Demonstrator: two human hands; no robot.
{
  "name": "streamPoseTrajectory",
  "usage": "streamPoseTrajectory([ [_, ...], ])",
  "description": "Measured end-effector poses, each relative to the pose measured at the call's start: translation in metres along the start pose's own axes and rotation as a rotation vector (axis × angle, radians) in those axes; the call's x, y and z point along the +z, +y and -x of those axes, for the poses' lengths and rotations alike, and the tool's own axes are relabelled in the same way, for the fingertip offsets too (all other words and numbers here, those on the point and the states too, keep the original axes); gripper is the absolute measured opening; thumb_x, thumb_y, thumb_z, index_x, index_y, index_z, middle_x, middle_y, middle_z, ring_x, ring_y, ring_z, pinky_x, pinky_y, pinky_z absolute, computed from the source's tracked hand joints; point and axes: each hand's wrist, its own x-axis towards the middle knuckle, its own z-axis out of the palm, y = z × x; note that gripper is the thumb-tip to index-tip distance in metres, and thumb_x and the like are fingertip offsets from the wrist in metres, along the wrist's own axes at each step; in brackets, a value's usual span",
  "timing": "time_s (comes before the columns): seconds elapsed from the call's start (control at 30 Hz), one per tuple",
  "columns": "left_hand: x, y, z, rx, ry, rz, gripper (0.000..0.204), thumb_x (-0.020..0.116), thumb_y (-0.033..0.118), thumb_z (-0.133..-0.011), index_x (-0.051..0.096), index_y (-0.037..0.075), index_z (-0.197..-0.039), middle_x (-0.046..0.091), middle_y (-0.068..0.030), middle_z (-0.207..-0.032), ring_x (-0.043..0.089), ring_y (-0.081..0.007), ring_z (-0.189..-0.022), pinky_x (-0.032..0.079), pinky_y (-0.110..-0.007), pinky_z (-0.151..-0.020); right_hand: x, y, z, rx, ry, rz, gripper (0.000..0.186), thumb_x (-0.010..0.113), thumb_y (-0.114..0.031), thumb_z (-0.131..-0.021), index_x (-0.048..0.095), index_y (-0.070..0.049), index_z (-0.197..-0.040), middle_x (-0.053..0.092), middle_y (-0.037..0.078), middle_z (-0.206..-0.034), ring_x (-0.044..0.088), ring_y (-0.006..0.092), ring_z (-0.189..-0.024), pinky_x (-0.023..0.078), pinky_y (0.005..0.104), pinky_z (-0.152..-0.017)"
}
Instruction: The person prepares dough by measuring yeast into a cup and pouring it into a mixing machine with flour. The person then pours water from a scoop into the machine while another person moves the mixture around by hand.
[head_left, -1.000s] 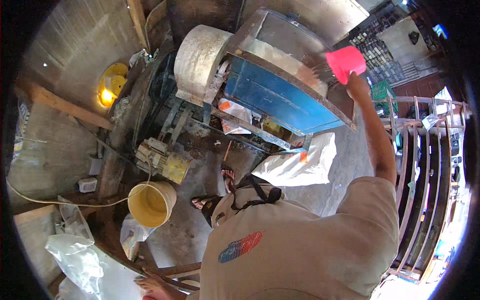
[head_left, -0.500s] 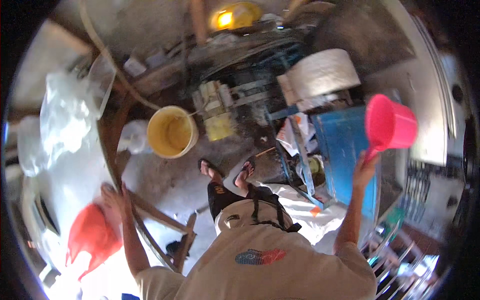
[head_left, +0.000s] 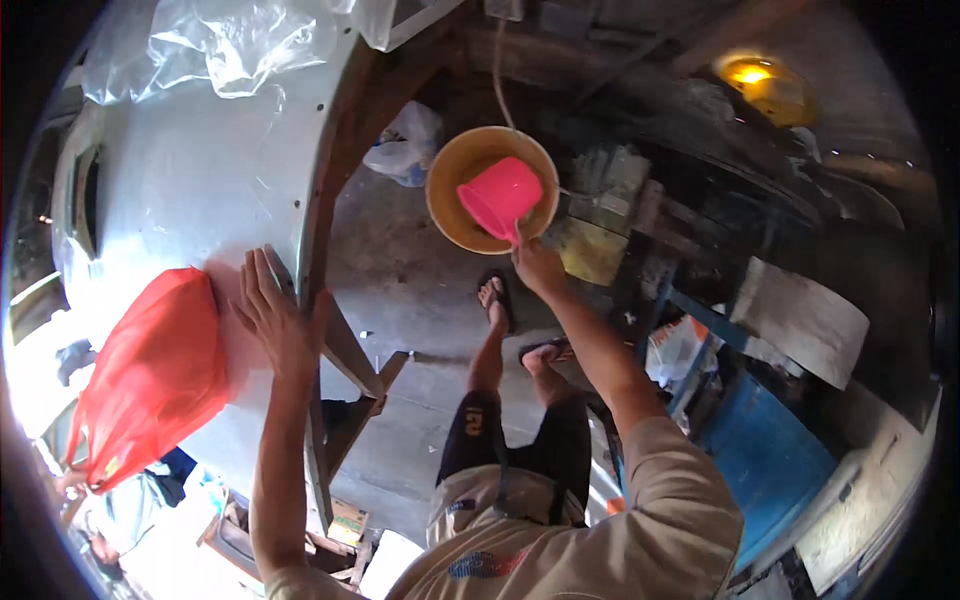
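A pink plastic dipper [head_left: 503,193] is tilted over the mouth of a round yellowish bucket [head_left: 443,222]. My right hand [head_left: 539,268] grips its handle at the bucket's near rim. How far the dipper reaches into the bucket I cannot tell. At the left, my left hand [head_left: 268,312] lies flat with fingers stretched on the smooth grey tabletop [head_left: 215,180], close to its right edge. A red plastic bag [head_left: 160,365] rests on that tabletop just left of the hand; its contents are hidden.
Clear plastic bags [head_left: 245,45] lie at the table's far end. Wooden table legs [head_left: 350,435] slant beside my legs. A hose [head_left: 500,75] runs down to the bucket. Right of it stand a yellowish block [head_left: 590,250] and a blue panel [head_left: 765,455]. A yellow bowl-like thing [head_left: 775,88] glows far right.
My right hand has swung the dipper from the far right to over the bucket. The view has turned left. My left hand still rests on the table.
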Motion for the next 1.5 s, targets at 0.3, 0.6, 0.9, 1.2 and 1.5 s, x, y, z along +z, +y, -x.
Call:
streamPoseTrajectory([
  [0.3, 0.007, 0.003, -0.013, 0.015, -0.119, -0.054, 0.098, 0.071, 0.045, -0.071, 0.018, -0.002, -0.139, 0.024, -0.0232, -0.141, 0.02, -0.0385, -0.133, 0.013, -0.056, -0.105, 0.133, 0.044, -0.178, 0.234, -0.033, 0.216, 0.044, 0.034, -0.026, -0.093, 0.039, -0.005, -0.132, 0.063, 0.017, -0.101, 0.065, 0.0312, -0.082, 0.052, 0.043, -0.07],
  [0.6, 0.01, -0.002, -0.013, -0.027, -0.193, 0.004, 0.101, 0.068, 0.048, -0.074, 0.011, -0.004, -0.139, 0.018, -0.0271, -0.142, 0.018, -0.0444, -0.131, 0.015, -0.057, -0.105, 0.209, 0.056, -0.217, 0.314, 0.245, 0.087, 0.048, 0.04, -0.037, -0.091, 0.041, -0.006, -0.128, 0.054, 0.022, -0.117, 0.054, 0.0346, -0.108, 0.04, 0.0487, -0.092],
  [0.9, 0.012, -0.006, -0.013, -0.033, -0.205, 0.1, 0.106, 0.066, 0.052, -0.074, 0.006, -0.006, -0.139, 0.015, -0.0292, -0.142, 0.017, -0.045, -0.131, 0.014, -0.057, -0.105, 0.253, 0.094, -0.256, 0.199, 0.029, 0.183, 0.047, 0.036, -0.042, -0.089, 0.053, -0.01, -0.12, 0.058, 0.017, -0.116, 0.051, 0.031, -0.114, 0.037, 0.0452, -0.095],
  [1.2, 0.014, -0.008, -0.013, 0.004, -0.181, 0.128, 0.105, 0.068, 0.051, -0.074, 0.008, -0.005, -0.139, 0.015, -0.029, -0.142, 0.018, -0.0449, -0.131, 0.016, -0.057, -0.105, 0.224, 0.09, -0.26, 0.322, -0.095, 0.008, 0.039, 0.046, -0.032, -0.084, 0.056, -0.008, -0.113, 0.06, 0.015, -0.112, 0.056, 0.0311, -0.107, 0.045, 0.0445, -0.088],
  [1.5, 0.006, -0.007, -0.008, -0.044, -0.254, 0.083, 0.097, 0.07, 0.036, -0.076, 0.007, 0.001, -0.141, 0.013, -0.0226, -0.144, 0.014, -0.0398, -0.134, 0.017, -0.053, -0.107, 0.18, 0.1, -0.231, 0.171, -0.103, -0.061, 0.033, 0.057, -0.022, -0.074, 0.063, -0.005, -0.101, 0.062, 0.022, -0.1, 0.06, 0.0367, -0.094, 0.049, 0.0438, -0.079],
])
